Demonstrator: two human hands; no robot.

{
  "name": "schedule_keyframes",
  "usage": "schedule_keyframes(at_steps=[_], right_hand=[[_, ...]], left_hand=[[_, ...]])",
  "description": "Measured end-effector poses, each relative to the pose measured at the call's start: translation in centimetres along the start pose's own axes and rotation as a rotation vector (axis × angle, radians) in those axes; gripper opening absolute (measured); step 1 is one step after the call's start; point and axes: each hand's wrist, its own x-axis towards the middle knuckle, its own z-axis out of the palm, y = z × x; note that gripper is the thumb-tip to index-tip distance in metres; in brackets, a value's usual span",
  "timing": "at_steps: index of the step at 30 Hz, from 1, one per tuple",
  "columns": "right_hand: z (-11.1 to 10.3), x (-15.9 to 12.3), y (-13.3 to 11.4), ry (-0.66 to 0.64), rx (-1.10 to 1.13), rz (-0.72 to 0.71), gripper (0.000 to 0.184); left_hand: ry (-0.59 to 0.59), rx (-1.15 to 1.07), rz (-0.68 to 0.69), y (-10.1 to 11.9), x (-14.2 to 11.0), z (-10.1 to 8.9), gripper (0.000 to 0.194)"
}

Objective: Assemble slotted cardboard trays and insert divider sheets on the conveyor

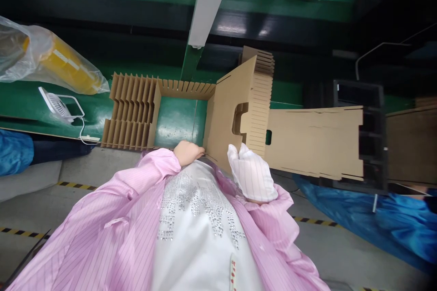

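A brown cardboard box (223, 100) with a slotted rim stands right in front of my body, its right panel tilted and pierced by a cut-out handle hole. My bare left hand (188, 152) has its fingers curled over the box's near edge. On the right panel's lower edge, my right hand (251, 170), in a white striped glove, closes with thumb and fingers; its fingertips are partly hidden. To the left, slotted cardboard dividers (131, 111) stand in a row against the box.
A flat cardboard sheet (314, 143) lies to the right, near a black crate (358, 95). At left are a white fan (59, 105) and a yellow roll in a plastic bag (68, 61). A grey post (208, 4) rises beyond. People's blue sleeves (392, 223) show on both sides.
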Motion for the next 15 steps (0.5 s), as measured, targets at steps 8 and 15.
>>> schedule_keyframes(at_steps=[8, 15], right_hand=[[-0.6, 0.9, -0.6, -0.109, -0.099, -0.078, 0.036], [-0.2, 1.9, -0.6, -0.125, -0.063, -0.132, 0.031]], left_hand=[[0.004, 0.012, 0.006, 0.1, -0.2, 0.0, 0.029], [0.022, -0.005, 0.012, 0.0, -0.1, 0.4, 0.026]])
